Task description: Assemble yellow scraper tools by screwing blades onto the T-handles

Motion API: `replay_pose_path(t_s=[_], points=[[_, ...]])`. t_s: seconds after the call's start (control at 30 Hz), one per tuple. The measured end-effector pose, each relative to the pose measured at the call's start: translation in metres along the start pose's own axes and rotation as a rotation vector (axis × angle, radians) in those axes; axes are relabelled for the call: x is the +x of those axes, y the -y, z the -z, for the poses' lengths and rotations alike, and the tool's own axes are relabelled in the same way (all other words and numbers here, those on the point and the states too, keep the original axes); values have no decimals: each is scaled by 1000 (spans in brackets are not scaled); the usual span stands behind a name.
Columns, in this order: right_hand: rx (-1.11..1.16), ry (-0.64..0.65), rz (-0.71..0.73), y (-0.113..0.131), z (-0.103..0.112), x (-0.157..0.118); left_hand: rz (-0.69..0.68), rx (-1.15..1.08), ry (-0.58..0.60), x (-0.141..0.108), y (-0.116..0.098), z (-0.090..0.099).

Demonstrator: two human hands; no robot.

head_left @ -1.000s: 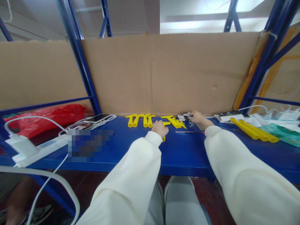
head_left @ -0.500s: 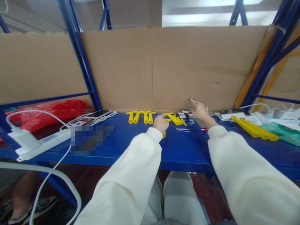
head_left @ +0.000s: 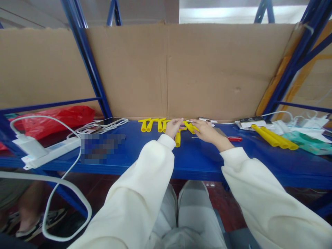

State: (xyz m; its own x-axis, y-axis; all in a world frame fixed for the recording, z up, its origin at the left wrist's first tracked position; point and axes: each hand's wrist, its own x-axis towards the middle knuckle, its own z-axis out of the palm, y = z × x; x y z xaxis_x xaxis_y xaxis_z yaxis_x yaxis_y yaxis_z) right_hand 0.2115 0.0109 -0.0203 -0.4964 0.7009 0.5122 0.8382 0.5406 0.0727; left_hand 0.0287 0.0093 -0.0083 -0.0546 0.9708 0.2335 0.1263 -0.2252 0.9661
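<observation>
On the left of the frame, we see a red plastic bag [head_left: 59, 117] behind a white power strip [head_left: 49, 155] on the blue desk [head_left: 145, 155]. Left of centre, four yellow T-shaped pieces [head_left: 143, 127] lie side by side near the cardboard panel [head_left: 127, 76]. In the middle, our left hand [head_left: 173, 128] bends its fingers inward just above another yellow T-shaped tube [head_left: 177, 139], its round end toward us; we cannot tell whether we grip it. Our right hand [head_left: 204, 130] comes in beside it, fingers extended and only loosely spread, fingertips near the left's; whether they pinch anything small, we cannot make out.

We judge this step to be close two-handed work at that tube. The next move seems to call for keeping the tube steady and the fingertips finely aligned. Right of centre lies a red-handled screwdriver [head_left: 234, 139], partly behind our right hand; farther right, three yellow tubes [head_left: 274, 137] lie together.
</observation>
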Motion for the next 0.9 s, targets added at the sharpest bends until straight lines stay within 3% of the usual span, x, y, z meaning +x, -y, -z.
replay_pose_path(t_s=[0.2, 0.57, 0.9], points=[[-88, 24, 67, 9, -2, -2, 17, 78, 48, 1, 4, 0], [-179, -29, 165, 17, -5, -3, 18, -16, -79, 3, 6, 0], [-157, -52, 227, 20, -7, -3, 167, -339, 1, 6, 8, 7]])
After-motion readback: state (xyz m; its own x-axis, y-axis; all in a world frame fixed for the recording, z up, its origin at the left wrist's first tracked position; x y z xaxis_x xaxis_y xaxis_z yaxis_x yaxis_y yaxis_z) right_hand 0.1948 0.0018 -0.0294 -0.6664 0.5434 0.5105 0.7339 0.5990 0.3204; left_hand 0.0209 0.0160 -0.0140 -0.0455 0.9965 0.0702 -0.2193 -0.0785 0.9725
